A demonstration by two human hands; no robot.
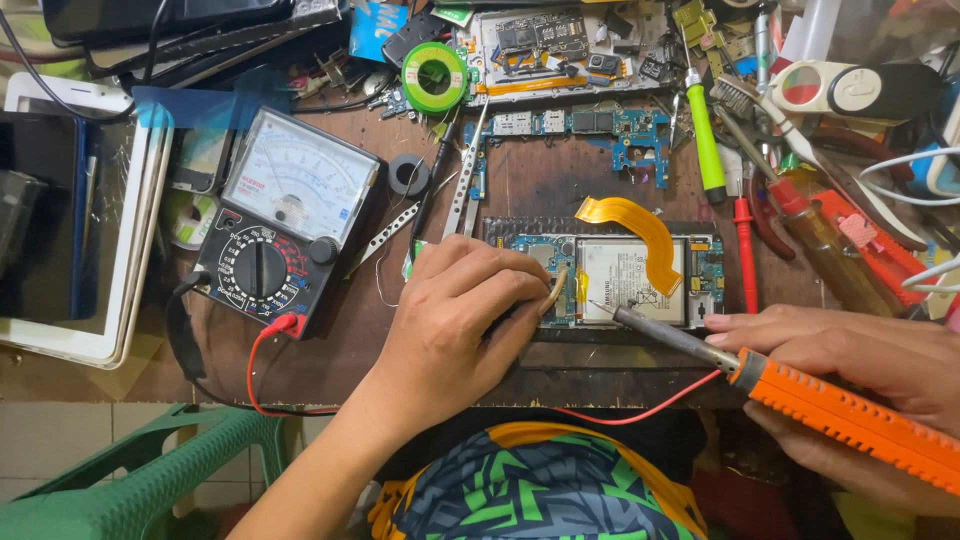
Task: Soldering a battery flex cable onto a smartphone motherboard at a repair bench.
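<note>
Cluttered bench [350, 340]: right hand [850, 360] w/ soldering iron [800, 395] over opened phone [610, 275].

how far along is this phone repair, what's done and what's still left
Done: the opened phone lies back-off, battery and boards bare, its orange flex ribbon lifted loose. In hand: the right hand aims the orange-handled soldering iron at the battery edge; the left hand steadies the phone. Left: ribbon unseated, no cover on.

Dark wooden worktop [545, 185]: opened phone [610, 280], analog multimeter [285, 215], green solder spool [435, 76], tweezers [462, 185], green screwdriver [705, 135], bare circuit board [590, 125].
</note>
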